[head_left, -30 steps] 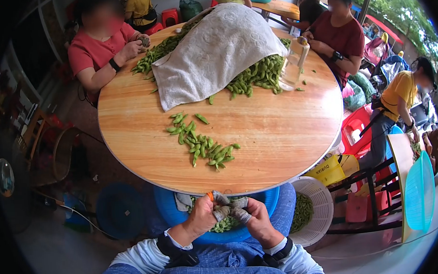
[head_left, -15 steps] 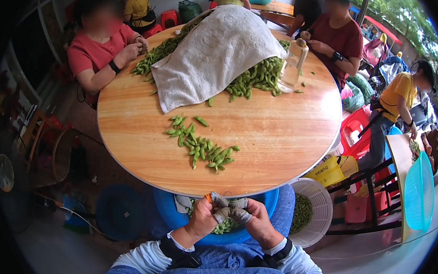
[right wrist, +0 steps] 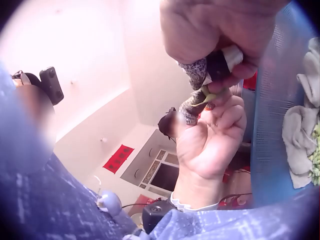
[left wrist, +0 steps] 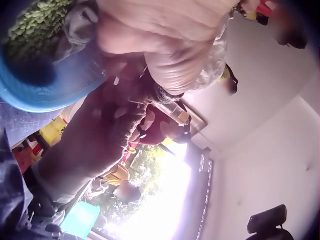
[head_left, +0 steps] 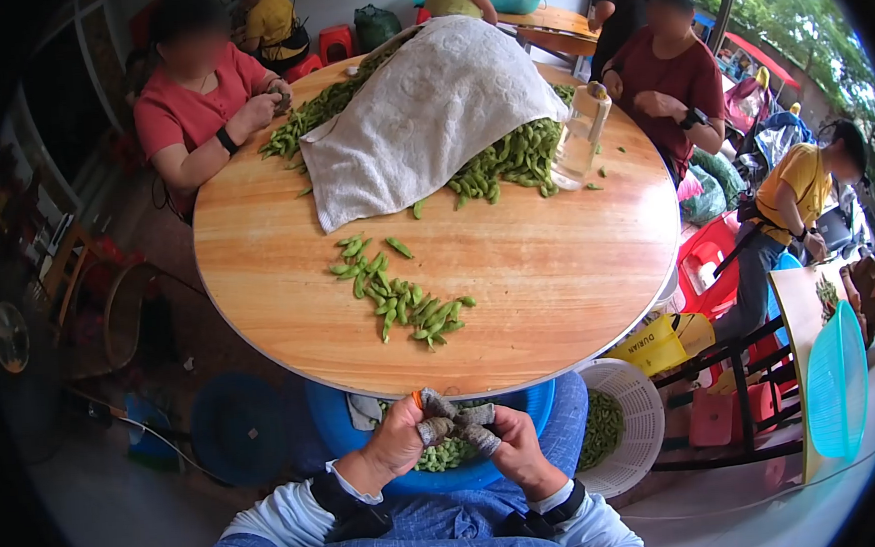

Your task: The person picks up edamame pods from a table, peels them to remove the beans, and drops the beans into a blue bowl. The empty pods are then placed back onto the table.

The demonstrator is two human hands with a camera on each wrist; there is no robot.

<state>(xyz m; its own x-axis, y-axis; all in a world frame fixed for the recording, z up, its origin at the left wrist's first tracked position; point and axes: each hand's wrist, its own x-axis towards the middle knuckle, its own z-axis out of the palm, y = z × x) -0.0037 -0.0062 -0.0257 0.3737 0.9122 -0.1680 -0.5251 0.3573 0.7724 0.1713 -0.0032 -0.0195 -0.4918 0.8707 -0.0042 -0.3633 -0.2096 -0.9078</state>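
Over the blue basin [head_left: 331,410], my left hand [head_left: 398,443] and right hand [head_left: 525,455] meet fingertip to fingertip. Grey cloth finger covers [head_left: 480,438] wrap the thumbs and some fingers. Between the pinching tips, the right wrist view shows a green soybean pod [right wrist: 210,98], mostly hidden by the fingers. Shelled green beans [head_left: 444,457] lie in the basin below, with a grey cloth [right wrist: 300,142] at its side. Loose soybean pods [head_left: 399,301] are scattered on the round wooden table [head_left: 547,267] in front of me.
A white towel [head_left: 428,114] covers a large heap of pods [head_left: 516,158], beside a clear plastic bottle [head_left: 581,136]. Right of my knee stands a white basket [head_left: 646,411] holding pods. Two people sit across the table, left and right. A dark blue tub [head_left: 236,426] is at left.
My hands stay together over the basin, with only slight finger movement. The person at the table's right has moved their hands apart. In the background, a person in black now stands more upright.
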